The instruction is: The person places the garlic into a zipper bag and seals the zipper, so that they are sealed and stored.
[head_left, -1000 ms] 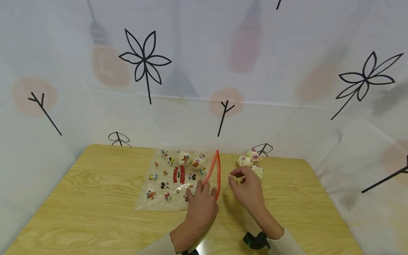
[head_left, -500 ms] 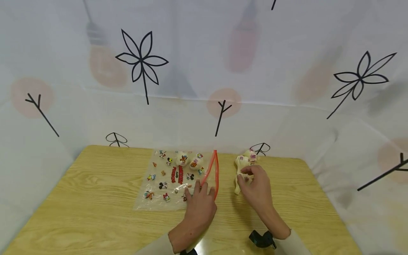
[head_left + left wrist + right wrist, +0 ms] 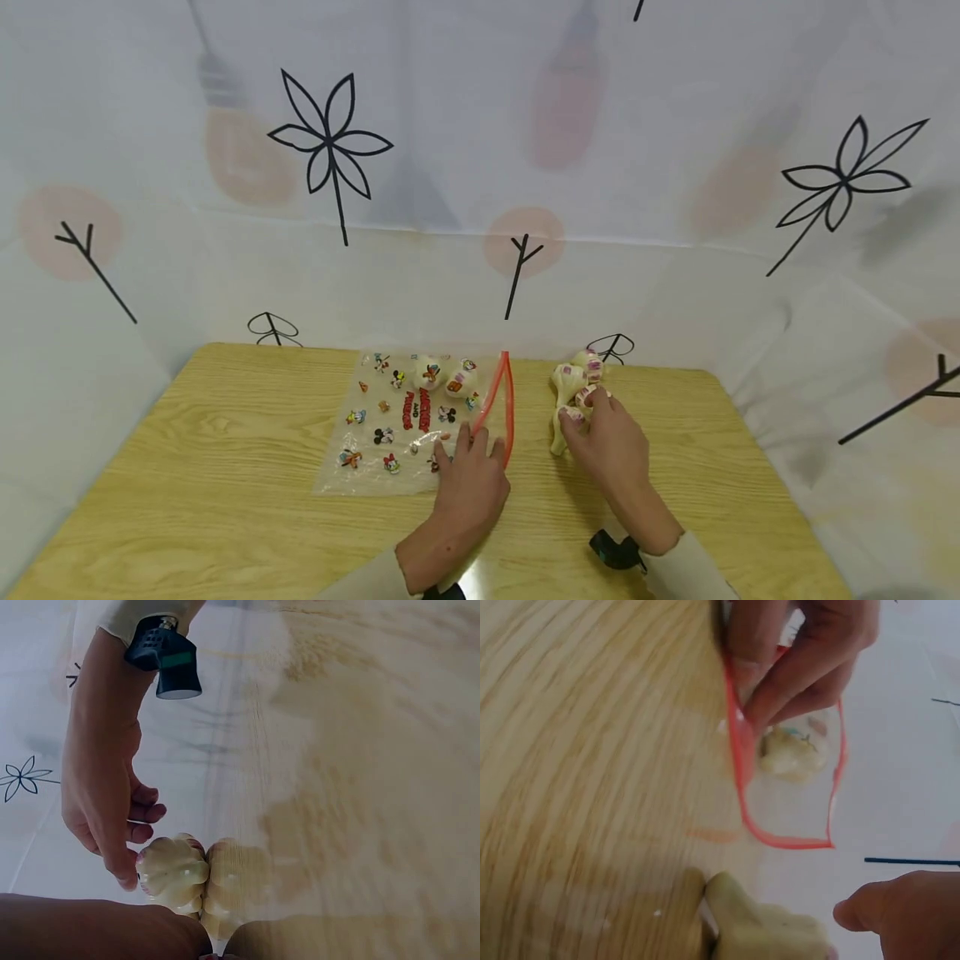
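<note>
A clear zip bag (image 3: 397, 483) with printed cartoon figures lies flat, its red-edged mouth towards the right. Two garlic bulbs (image 3: 460, 382) show through its plastic. My left hand (image 3: 472, 487) rests on the bag beside the mouth, fingers spread; in the right wrist view, its fingers (image 3: 795, 686) touch the red rim, with the mouth gaping. Several more garlic bulbs (image 3: 567, 382) sit in a cluster right of the bag. At that cluster's near side, my right hand (image 3: 615, 442) has thumb and forefinger parted around a bulb. A small gap shows between the thumb (image 3: 866, 906) and a bulb (image 3: 769, 930).
Everything lies on a wooden table (image 3: 247, 533). A white cloth (image 3: 420, 283) with printed flowers hangs behind and at the sides. A black device (image 3: 617, 550) is strapped to the right wrist, and a reflection shows on the table's front part.
My right hand has moved right and come down around the near bulbs, with the fingers now lower among them. The left hand has stayed on the bag. The head view has shifted slightly.
</note>
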`<state>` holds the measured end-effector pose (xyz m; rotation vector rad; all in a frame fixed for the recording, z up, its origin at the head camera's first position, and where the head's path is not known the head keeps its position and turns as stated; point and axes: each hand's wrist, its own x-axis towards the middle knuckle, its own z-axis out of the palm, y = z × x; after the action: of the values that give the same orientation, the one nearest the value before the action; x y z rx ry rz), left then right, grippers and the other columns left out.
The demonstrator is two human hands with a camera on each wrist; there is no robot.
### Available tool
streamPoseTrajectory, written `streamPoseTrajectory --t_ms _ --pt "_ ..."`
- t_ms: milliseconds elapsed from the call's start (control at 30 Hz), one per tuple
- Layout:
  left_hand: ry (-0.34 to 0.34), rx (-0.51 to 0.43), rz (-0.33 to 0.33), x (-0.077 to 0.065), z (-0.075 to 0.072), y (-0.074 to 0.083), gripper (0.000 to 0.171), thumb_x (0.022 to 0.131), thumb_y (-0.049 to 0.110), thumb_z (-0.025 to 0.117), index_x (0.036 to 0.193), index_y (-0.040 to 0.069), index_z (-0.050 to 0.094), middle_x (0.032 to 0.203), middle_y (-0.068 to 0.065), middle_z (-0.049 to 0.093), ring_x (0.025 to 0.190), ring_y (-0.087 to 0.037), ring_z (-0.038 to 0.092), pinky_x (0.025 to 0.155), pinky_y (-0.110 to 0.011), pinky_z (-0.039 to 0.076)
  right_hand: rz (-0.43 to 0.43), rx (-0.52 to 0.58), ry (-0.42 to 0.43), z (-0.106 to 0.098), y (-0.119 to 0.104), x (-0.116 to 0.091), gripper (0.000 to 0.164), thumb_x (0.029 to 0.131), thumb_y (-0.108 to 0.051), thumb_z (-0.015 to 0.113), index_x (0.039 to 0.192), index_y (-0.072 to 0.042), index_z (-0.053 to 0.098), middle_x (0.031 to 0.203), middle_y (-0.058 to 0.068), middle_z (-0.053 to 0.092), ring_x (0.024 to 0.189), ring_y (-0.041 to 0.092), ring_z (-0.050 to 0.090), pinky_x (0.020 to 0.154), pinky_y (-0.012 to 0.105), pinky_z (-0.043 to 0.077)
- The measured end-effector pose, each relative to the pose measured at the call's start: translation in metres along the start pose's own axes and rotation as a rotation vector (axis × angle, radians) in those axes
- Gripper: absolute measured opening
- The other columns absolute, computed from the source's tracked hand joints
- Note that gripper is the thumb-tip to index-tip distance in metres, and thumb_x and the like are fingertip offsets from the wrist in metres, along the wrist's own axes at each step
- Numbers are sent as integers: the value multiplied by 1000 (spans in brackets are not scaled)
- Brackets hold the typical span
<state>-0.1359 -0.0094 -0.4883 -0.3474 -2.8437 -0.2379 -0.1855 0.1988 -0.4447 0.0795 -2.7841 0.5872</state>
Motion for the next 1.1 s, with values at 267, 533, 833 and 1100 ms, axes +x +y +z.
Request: streamPoseTrajectory --t_ms 267,533,833,1100 --pt "-12 -6 -5 0 2 -1 40 93 23 71 133 18 75 133 -10 62 140 -41 52 100 -74 47 -17 -88 -31 5 0 -3 46 96 -42 75 118 -3 63 64 3 54 48 17 45 41 33 34" --pt "-13 9 -4 0 2 -1 40 94 25 72 133 18 75 135 -10 62 141 -41 52 100 -73 48 -32 -117 -51 13 1 -2 51 93 -41 78 127 -7 59 55 2 48 44 18 44 39 33 31" --pt "-13 3 -9 0 3 -1 39 94 24 71 132 18 75 135 -10 62 140 -40 52 100 -73 47 -29 -56 -99 20 4 -1 58 89 -43 84 130 -11 58 63 5 56 51 19 49 43 35 34" --pt "-10 19 -1 1 2 -1 38 95 24 71 132 19 75 133 -10 63 140 -40 53 99 -73 48 -69 -5 -68 25 2 -3 57 85 -40 87 126 -11 59 68 3 57 55 17 50 46 35 36"
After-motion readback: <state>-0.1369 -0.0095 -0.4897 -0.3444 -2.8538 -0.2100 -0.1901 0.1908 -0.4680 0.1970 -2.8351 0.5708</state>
